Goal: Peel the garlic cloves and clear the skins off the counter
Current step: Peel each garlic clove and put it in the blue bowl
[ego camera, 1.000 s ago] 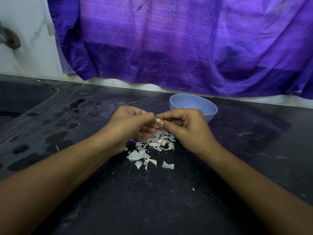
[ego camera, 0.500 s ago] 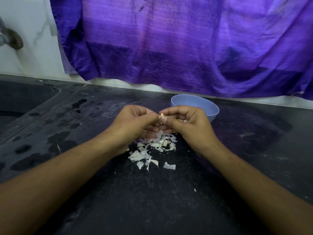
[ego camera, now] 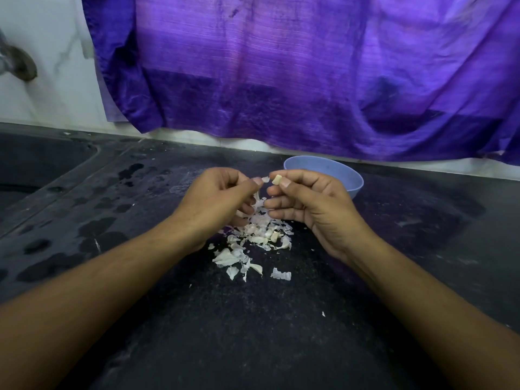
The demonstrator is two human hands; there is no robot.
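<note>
The bottom of the pale blue round plastic bowl (ego camera: 323,168) was not seen, and its near wall was covered by the right hand (ego camera: 312,204). Far left of the bowl, a grey metal tap fitting (ego camera: 19,63) was blurred and cut off. In front of the bowl, the heap of white papery garlic skins (ego camera: 253,240) was partly hidden under the left hand (ego camera: 213,201).

Setting: a kitchen, likely a home one. Dark speckled stone counter (ego camera: 253,347) with a sink (ego camera: 42,164) sunk into it at far left. Metal tap fitting (ego camera: 19,66) on the white marble-look wall (ego camera: 42,38) above the sink. Wet patches (ego camera: 95,229) on the counter beside the sink. Small blue bowl (ego camera: 323,167) and a heap of garlic skins (ego camera: 253,240) mid-counter. Purple cloth (ego camera: 281,66) hangs over the wall behind.
</note>
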